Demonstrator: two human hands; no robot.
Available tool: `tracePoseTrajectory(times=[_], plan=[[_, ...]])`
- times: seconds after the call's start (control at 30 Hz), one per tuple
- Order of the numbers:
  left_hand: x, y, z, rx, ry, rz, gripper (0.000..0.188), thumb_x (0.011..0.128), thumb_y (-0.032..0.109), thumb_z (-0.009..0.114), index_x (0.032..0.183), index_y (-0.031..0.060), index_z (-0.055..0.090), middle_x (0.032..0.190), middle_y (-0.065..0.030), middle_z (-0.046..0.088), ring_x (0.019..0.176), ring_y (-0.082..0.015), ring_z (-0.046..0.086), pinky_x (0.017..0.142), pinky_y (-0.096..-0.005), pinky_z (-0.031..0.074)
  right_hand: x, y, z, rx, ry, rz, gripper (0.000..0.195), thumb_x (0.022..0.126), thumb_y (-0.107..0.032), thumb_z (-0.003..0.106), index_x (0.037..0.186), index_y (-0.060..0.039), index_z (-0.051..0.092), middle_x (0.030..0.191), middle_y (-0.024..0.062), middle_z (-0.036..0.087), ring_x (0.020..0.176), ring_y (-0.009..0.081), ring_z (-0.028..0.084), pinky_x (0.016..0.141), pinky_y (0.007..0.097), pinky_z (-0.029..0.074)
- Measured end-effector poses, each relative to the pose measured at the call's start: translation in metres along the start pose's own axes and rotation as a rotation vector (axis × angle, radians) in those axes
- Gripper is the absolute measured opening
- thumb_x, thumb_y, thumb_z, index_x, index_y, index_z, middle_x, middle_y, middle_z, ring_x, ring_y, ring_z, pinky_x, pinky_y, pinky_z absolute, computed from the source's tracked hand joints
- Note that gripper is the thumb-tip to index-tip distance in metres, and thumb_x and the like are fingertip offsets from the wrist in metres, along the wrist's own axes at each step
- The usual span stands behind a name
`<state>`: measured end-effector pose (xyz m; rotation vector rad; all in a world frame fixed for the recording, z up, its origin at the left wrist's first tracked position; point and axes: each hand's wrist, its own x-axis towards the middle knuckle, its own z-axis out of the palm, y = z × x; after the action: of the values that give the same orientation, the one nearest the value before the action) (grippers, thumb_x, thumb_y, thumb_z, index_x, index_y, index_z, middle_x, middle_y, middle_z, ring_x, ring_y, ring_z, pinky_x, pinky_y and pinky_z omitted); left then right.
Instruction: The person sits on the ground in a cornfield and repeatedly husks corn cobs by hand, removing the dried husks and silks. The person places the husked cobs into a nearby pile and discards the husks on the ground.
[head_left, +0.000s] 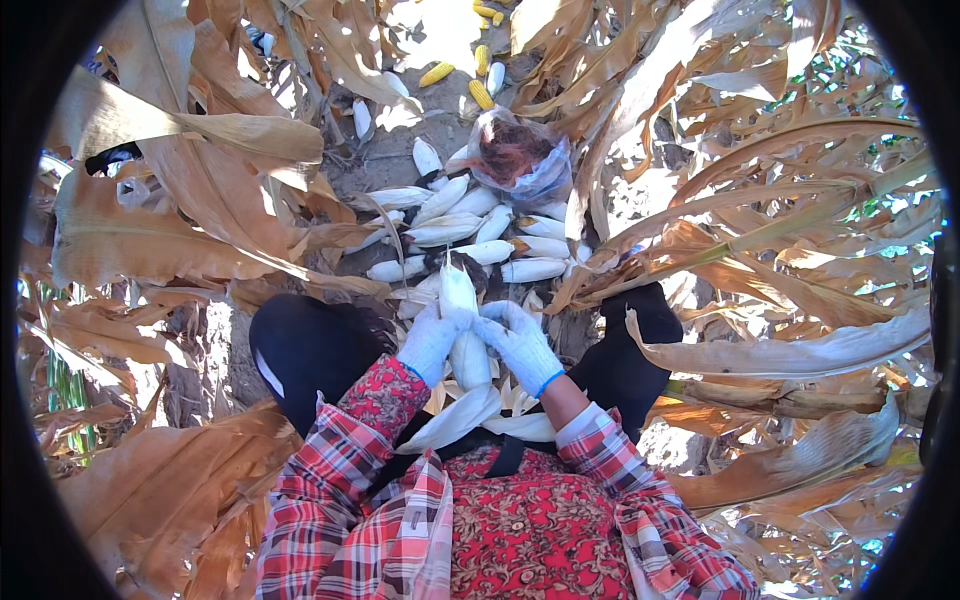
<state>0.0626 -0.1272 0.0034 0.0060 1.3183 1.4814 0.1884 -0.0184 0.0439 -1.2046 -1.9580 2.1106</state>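
Both my hands wear white knit gloves with blue cuff edges. My left hand (433, 339) is closed around the left side of a corn ear in pale husk (470, 360), which points away from me between my knees. On the ear's right side, my right hand (517, 341) pinches the husk with thumb and fingers. Long loose husk leaves (457, 421) hang from its near end over my lap. Just beyond my hands lies a pile of corn ears in white husks (446, 227). A clear plastic bag (525, 161) with reddish-brown fibres inside stands behind the pile.
Yellow husked corn ears (481, 94) lie on the soil farther ahead, with a few husked-white ones near them. Dry corn leaves (150, 232) arch in from the left. On the right, a dry stalk (795, 217) and a curled leaf (787, 352) reach close to my right knee.
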Motion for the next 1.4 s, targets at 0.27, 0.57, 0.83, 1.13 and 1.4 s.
tracePoseTrajectory(times=[0.27, 0.57, 0.83, 1.13, 1.4], plan=[[-0.003, 0.012, 0.006, -0.001, 0.011, -0.023, 0.037, 0.087, 0.004, 0.064, 0.123, 0.0039, 0.056, 0.109, -0.0085, 0.065, 0.093, -0.0190, 0.066, 0.078, -0.0364, 0.056, 0.004, -0.013, -0.002, -0.133, -0.054, -0.135, 0.050, 0.087, -0.034, 0.072, 0.119, 0.0018, 0.059, 0.109, 0.0150, 0.067, 0.103, 0.0212, 0.064, 0.093, 0.0335, 0.048], [-0.004, 0.004, 0.010, 0.143, -0.194, 0.066, 0.050, 0.081, 0.006, 0.069, 0.128, 0.0030, 0.053, 0.111, -0.0086, 0.063, 0.099, -0.0215, 0.064, 0.087, -0.0374, 0.054, 0.013, -0.031, -0.019, -0.162, -0.098, -0.040, 0.033, 0.087, -0.029, 0.069, 0.100, 0.0015, 0.065, 0.082, 0.0074, 0.064, 0.072, 0.0141, 0.060, 0.065, 0.0301, 0.051], [-0.001, -0.001, 0.005, 0.096, -0.225, 0.062, 0.053, 0.079, 0.007, 0.070, 0.129, 0.0027, 0.052, 0.113, -0.0081, 0.063, 0.103, -0.0208, 0.063, 0.092, -0.0380, 0.052, 0.019, -0.033, -0.022, -0.267, -0.048, -0.131, 0.021, 0.084, -0.020, 0.065, 0.088, 0.0012, 0.065, 0.073, 0.0063, 0.063, 0.065, 0.0127, 0.058, 0.059, 0.0296, 0.049], [-0.010, 0.027, 0.018, 0.265, -0.098, 0.190, 0.056, 0.080, 0.003, 0.071, 0.132, 0.0029, 0.051, 0.121, -0.0083, 0.061, 0.109, -0.0205, 0.061, 0.095, -0.0355, 0.051, 0.031, -0.015, -0.017, -0.091, 0.070, 0.021, 0.019, 0.086, -0.019, 0.064, 0.090, -0.0012, 0.068, 0.072, 0.0041, 0.063, 0.060, 0.0106, 0.057, 0.052, 0.0269, 0.047], [0.022, 0.016, -0.003, -0.315, 0.008, 0.169, 0.048, 0.086, -0.002, 0.061, 0.131, 0.0034, 0.048, 0.120, -0.0105, 0.058, 0.112, -0.0257, 0.059, 0.100, -0.0420, 0.050, 0.043, 0.019, -0.028, 0.616, 0.202, 0.094, 0.007, 0.092, -0.008, 0.058, 0.098, -0.0071, 0.060, 0.078, 0.0025, 0.059, 0.063, 0.0113, 0.055, 0.057, 0.0268, 0.046]])
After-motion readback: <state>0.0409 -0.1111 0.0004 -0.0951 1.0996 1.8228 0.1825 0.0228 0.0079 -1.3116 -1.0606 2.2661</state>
